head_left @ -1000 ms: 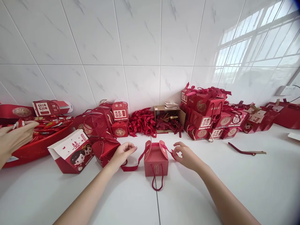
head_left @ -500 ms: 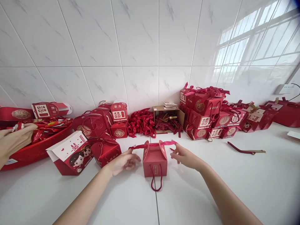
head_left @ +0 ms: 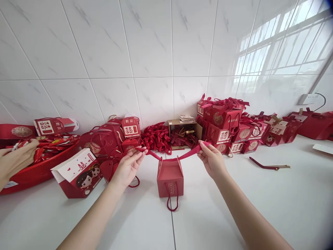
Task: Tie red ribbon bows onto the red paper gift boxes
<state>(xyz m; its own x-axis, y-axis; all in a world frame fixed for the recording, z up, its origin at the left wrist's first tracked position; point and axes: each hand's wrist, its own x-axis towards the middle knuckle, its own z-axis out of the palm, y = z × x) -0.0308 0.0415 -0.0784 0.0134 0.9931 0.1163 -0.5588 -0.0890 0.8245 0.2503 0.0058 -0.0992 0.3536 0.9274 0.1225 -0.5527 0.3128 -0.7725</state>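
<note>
A small red gift box point(head_left: 170, 185) stands upright on the white table, with a dark red cord handle hanging down its front. A red ribbon point(head_left: 191, 152) runs through the tops of its side flaps and is stretched out to both sides. Its left end is pinched between the fingertips of my left hand point(head_left: 130, 166). My right hand point(head_left: 212, 159) pinches the other end, up and to the right of the box. Both hands are apart from the box itself. Behind my left hand, another red box point(head_left: 108, 168) is partly hidden.
At left, another person's hand point(head_left: 22, 156) is over a red basin point(head_left: 54, 165) of wrapped packets. A white-and-red box point(head_left: 78, 173) stands near it. Loose ribbons point(head_left: 157, 139), a cardboard box point(head_left: 199, 130) and stacked gift boxes point(head_left: 221, 118) line the wall. A strap point(head_left: 267, 166) lies at right.
Both my hands have risen and drawn the ribbon ends further up and outward, my right hand the most. The ribbon now slopes up from the flaps. The gift box stays in place.
</note>
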